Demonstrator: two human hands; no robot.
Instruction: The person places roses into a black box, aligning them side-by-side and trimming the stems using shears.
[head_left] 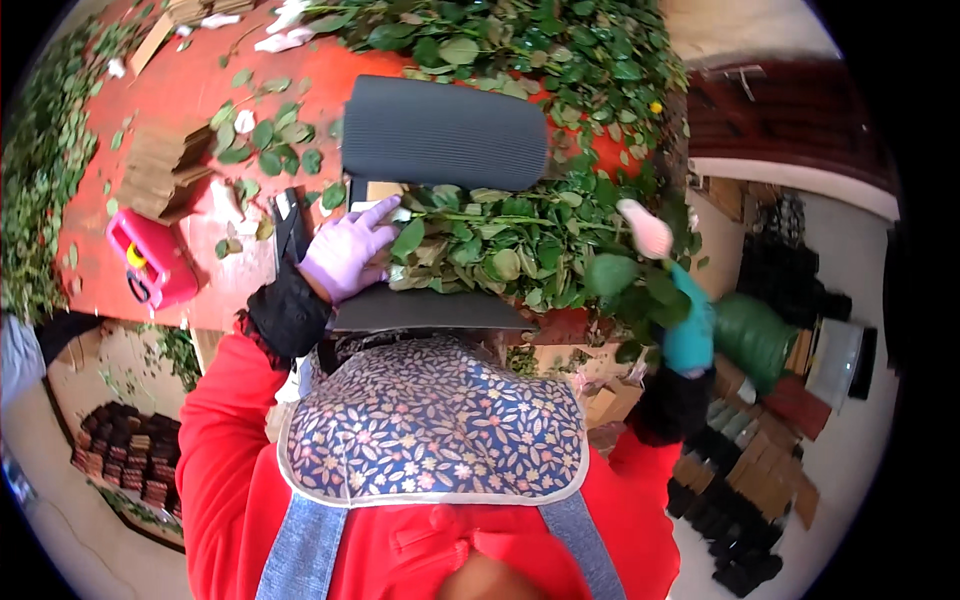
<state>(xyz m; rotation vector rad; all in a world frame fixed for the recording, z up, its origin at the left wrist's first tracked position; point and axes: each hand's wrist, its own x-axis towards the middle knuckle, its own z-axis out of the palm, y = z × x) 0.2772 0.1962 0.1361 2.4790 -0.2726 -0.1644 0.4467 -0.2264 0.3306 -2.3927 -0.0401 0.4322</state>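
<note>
My left hand [345, 255], in a lilac glove, rests with its fingers spread at the left end of a bundle of leafy stems [490, 240]. Its fingertips touch a small piece of brown cardboard [383, 190] there. The bundle lies across a dark sheet [430, 311], below a grey ribbed mat [445, 132]. Off the bundle's right end, my right hand [690, 320], gloved in teal, is closed around a leafy rose with a pale pink head [646, 230]. Leaves of that rose cover most of the fingers.
A pink plastic container [155, 258] and folded brown cardboard [160, 170] stand on the red table [90, 240] at left. Leafy stems [600, 60] pile up at the far right. A green rounded bundle [755, 340] and stacked boxes [770, 460] sit on the floor.
</note>
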